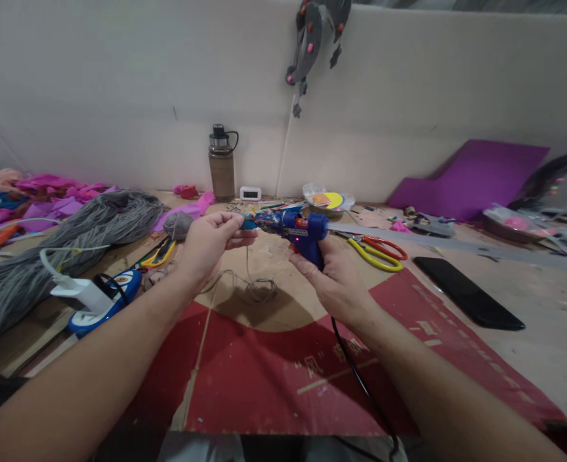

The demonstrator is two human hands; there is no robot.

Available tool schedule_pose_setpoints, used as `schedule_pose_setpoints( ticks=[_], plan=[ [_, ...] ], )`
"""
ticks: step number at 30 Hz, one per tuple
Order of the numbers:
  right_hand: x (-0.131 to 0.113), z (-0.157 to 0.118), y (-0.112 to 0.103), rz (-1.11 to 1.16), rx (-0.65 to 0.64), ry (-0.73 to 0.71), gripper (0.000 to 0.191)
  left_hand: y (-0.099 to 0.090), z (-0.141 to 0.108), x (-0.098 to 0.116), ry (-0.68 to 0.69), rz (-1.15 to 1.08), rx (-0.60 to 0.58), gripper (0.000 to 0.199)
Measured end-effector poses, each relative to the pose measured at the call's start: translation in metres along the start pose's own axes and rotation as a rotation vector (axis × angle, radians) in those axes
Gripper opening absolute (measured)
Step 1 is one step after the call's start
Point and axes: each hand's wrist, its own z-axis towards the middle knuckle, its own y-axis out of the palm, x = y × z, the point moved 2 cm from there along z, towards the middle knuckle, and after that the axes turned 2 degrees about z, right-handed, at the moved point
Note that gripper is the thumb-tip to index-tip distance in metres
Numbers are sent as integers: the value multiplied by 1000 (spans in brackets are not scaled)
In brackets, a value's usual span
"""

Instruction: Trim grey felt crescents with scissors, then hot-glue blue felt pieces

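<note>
My right hand (pixel 334 273) is closed round the handle of a blue hot glue gun (pixel 307 234), whose small red light is lit. A long translucent glue stick sticks out of its back end. The nozzle points left, close to my left hand (pixel 216 240). Between the thumb and fingers of that hand is a small blue piece (pixel 249 222), mostly covered by the fingertips; its kind cannot be made out. Grey yarn (pixel 259 292) hangs below and lies loosely coiled on the cardboard (pixel 264 253).
Left are a grey yarn bundle (pixel 81 237), a yarn ball (pixel 178 224), a blue power strip (pixel 104 301) and a yellow cutter (pixel 160 253). Behind stands a bottle (pixel 222 167). At right lie red-and-yellow-handled scissors (pixel 379 250), a black phone (pixel 466 292) and a purple sheet (pixel 471 179).
</note>
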Motion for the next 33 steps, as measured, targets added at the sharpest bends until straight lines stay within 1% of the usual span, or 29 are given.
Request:
schedule_pose_setpoints(
  ticks=[10, 16, 22, 28, 33],
  plan=[
    [-4, 2, 1, -3, -1, 1, 21, 0, 0, -1, 1, 5, -11, 15],
    [-6, 1, 0, 19, 14, 6, 27, 1, -1, 1, -5, 16, -9, 15],
    [-4, 0, 0, 1, -5, 35, 26, 1, -2, 2, -3, 22, -3, 15],
    [-5, 0, -2, 21, 10, 18, 30, 2, -2, 2, -9, 10, -4, 15],
    [-5, 0, -2, 69, 36, 62, 26, 1, -1, 1, -4, 11, -4, 14]
  ],
)
